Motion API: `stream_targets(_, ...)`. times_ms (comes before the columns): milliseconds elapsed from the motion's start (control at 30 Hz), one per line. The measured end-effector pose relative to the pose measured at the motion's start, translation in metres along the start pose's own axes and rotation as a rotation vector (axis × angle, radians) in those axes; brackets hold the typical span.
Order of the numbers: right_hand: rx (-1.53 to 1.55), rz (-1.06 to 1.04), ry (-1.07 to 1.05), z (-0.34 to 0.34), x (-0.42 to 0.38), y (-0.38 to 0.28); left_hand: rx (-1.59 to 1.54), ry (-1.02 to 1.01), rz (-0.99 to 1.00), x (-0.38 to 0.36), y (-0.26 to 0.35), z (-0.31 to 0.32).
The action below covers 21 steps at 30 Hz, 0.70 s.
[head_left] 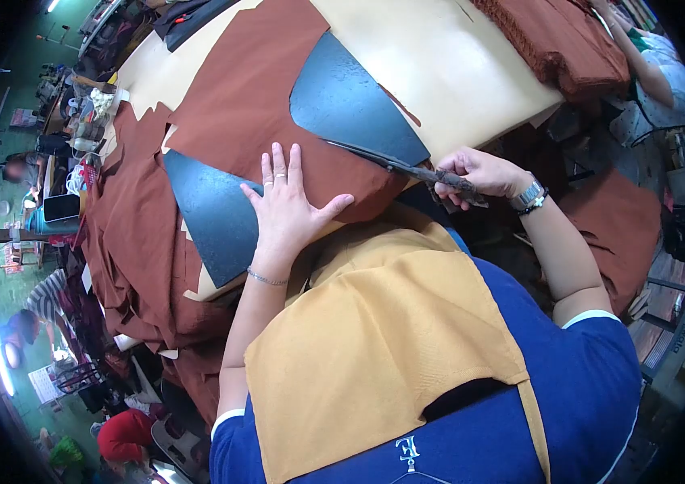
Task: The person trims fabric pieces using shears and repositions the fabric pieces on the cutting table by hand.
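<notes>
Under my left hand (pixel 288 206), a reddish-brown fabric piece (pixel 238 97) lies over a dark blue-grey sheet (pixel 350 97). The left palm presses flat on the fabric with its fingers spread. My right hand (pixel 480 176) grips the wrapped handles of a pair of scissors (pixel 407 167). Their blades point left and rest at the fabric's edge, against the dark sheet. Another corner of that sheet shows left of my left hand. Whether the blades are parted is hard to make out.
A cream-coloured table surface (pixel 439 60) lies beneath the work. Crumpled brown fabric (pixel 141 226) is heaped at the left, and a folded brown stack (pixel 560 48) sits at the upper right. Beside that stack is another person (pixel 657 81). A phone (pixel 62 207) lies at far left.
</notes>
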State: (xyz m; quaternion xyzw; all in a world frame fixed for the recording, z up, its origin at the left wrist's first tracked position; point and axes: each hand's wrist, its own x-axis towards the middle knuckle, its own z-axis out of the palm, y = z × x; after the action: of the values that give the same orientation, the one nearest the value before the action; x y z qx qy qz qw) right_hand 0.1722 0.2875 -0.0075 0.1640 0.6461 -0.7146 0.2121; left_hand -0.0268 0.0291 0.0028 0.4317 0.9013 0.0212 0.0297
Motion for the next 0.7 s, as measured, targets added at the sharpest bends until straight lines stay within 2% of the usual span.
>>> stream_targets(100,-0.057,0.057,0.016,0.002,-0.005,-0.003,0.007,0.006,0.001,-0.001,0.0,0.002)
stream_targets(400,0.056,-0.058,-0.005,0.014,0.012,-0.009,0.006,0.029,0.034,-0.003,0.001,0.003)
stream_targets(433,-0.055,0.031,0.036,0.015,0.008,-0.018,0.004,0.027,0.041,-0.004,0.001,0.002)
stream_targets(567,-0.059,-0.012,0.044,0.014,0.002,-0.013,-0.068,-0.02,0.075,0.008,-0.018,-0.009)
stream_targets(700,-0.046,0.006,0.048,0.015,0.0,-0.018,0.077,0.113,0.103,0.037,-0.039,-0.02)
